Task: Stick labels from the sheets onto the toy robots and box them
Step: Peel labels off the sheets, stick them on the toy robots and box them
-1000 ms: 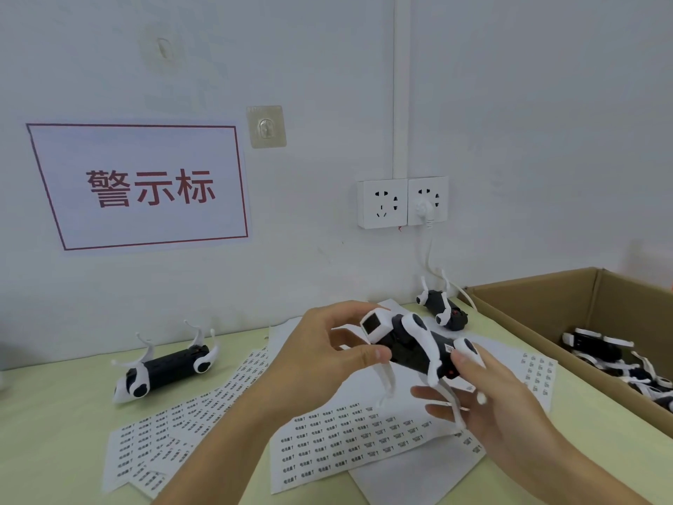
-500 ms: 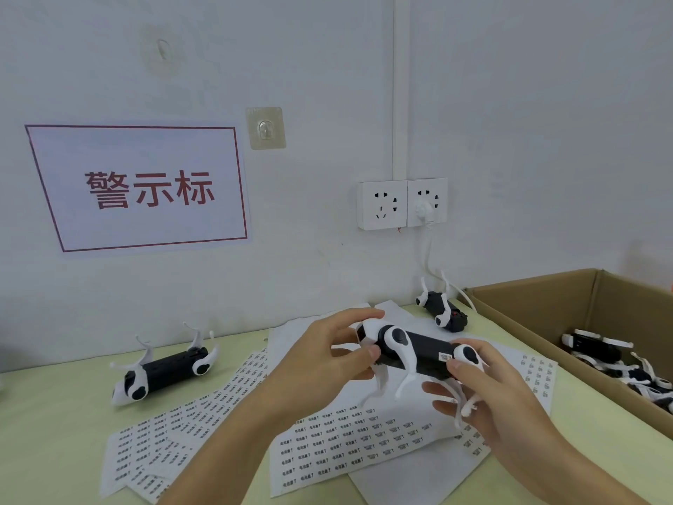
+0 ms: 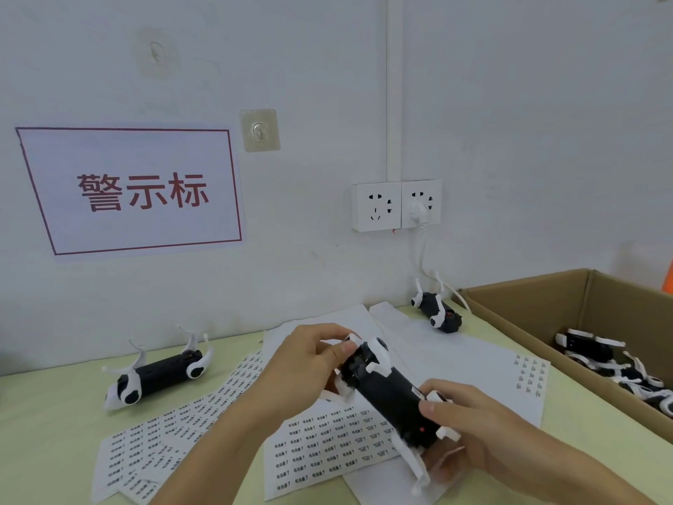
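Head view, one item in hand: a toy robot (image 3: 391,395), black body with thin white legs, was held above the label sheets (image 3: 327,442) on the pale green surface (image 3: 43,424), the left hand (image 3: 302,362) pinching its far end and the right hand (image 3: 469,428) curled round its near end. Also present were two loose robots (image 3: 160,373) and (image 3: 437,311) lying legs-up, and a cardboard box (image 3: 528,322) at right holding finished units (image 3: 597,359). Risk, as judged: the slender legs looked liable to snag or bend in either grip during turning, and a small label already on the body might lift if rubbed.
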The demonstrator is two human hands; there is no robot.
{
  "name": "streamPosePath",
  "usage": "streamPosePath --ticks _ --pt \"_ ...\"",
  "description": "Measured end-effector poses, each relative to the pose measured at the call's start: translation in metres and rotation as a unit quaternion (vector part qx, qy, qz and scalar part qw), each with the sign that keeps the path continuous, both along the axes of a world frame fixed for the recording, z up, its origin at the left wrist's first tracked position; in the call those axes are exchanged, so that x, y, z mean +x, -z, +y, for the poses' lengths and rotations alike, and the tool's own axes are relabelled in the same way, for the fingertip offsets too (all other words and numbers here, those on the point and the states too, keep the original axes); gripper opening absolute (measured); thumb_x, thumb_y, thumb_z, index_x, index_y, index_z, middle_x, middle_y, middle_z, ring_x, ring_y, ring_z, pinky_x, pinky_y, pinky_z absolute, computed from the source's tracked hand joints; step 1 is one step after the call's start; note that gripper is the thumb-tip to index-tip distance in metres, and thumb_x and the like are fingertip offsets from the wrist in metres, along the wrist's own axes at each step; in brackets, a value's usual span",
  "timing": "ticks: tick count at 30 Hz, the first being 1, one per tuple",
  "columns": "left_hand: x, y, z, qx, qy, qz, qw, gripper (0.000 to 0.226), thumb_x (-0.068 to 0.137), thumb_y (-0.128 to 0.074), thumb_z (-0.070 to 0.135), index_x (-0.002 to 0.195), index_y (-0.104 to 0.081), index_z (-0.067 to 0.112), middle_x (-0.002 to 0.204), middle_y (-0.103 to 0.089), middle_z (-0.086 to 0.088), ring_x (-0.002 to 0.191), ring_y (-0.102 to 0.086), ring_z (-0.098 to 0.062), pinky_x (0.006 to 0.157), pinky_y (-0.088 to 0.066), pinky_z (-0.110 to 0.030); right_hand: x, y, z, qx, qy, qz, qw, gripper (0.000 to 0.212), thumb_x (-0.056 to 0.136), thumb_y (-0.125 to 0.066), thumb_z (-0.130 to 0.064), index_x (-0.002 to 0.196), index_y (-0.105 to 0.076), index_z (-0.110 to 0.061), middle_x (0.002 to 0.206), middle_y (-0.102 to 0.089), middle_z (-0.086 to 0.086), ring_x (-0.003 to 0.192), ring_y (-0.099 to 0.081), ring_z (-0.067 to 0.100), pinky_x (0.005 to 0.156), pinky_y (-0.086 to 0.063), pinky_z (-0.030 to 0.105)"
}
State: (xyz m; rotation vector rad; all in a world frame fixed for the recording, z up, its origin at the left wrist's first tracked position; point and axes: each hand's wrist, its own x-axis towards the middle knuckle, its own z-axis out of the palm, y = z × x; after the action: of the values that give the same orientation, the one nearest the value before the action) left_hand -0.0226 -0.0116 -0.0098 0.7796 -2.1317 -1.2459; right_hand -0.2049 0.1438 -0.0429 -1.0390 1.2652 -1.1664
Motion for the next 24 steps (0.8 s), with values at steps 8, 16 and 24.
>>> streamPosePath --ticks 8,16,24 --pt "0.005 0.004 -0.009 0.101 -0.041 0.016 0.994 0.018 0.1 -0.058 0.033 0.109 -0.07 0.023 0.088 -0.077 0.002 0.075 -0.074 -0.021 0.067 -0.056 -0.027 -0.001 0.001 -0.003 0.023 0.031 -0.027 0.999 0.027 0.079 -0.066 -0.026 0.092 -0.072 -0.003 0.083 -0.069 0.026 0.064 -0.064 0.034 0.057 -0.053 0.035" --pt "0.027 -0.001 -0.033 0.08 -0.126 0.005 0.989 0.014 0.101 -0.056 0.03 0.105 -0.068 0.025 0.089 -0.077 0.006 0.082 -0.074 -0.017 0.068 -0.058 -0.028 -0.08 -0.002 0.013 -0.152 0.319 -0.308 0.883 0.057 0.1 -0.04 -0.044 0.135 -0.051 -0.001 0.115 -0.069 0.029 0.087 -0.075 0.035 0.066 -0.062 0.034" --pt "0.067 0.003 -0.07 -0.086 -0.307 -0.092 0.943 0.02 0.096 -0.055 0.01 0.105 -0.061 0.027 0.108 -0.062 0.0 0.092 -0.061 -0.019 0.064 -0.051 -0.026 -0.091 0.005 0.008 -0.072 0.447 -0.069 0.889 0.037 0.108 -0.036 -0.02 0.138 -0.049 -0.004 0.108 -0.065 0.019 0.099 -0.066 0.04 0.079 -0.049 0.038"
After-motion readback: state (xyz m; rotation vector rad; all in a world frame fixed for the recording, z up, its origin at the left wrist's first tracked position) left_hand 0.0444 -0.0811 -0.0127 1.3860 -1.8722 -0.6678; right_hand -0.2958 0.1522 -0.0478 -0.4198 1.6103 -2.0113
